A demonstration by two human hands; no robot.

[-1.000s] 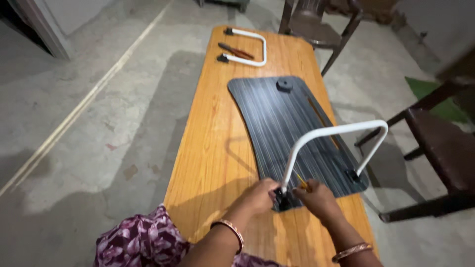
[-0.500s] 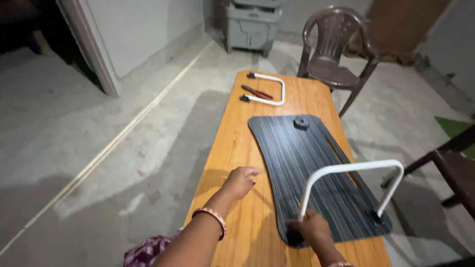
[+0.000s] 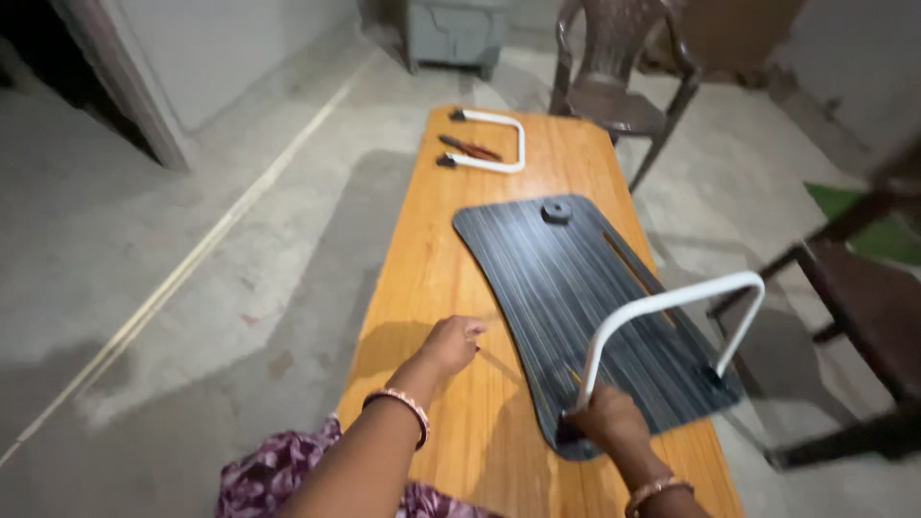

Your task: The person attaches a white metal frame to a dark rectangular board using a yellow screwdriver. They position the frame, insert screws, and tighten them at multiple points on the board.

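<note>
Nearest, the right hand (image 3: 606,418) is closed around the foot of a white bent tube leg (image 3: 662,331) standing upright on the dark striped board (image 3: 576,288); the left hand (image 3: 449,345) hovers loosely curled, holding nothing, over the orange table (image 3: 413,278); farther off lies a second white leg (image 3: 491,142); beyond, a brown chair (image 3: 614,67).
</note>
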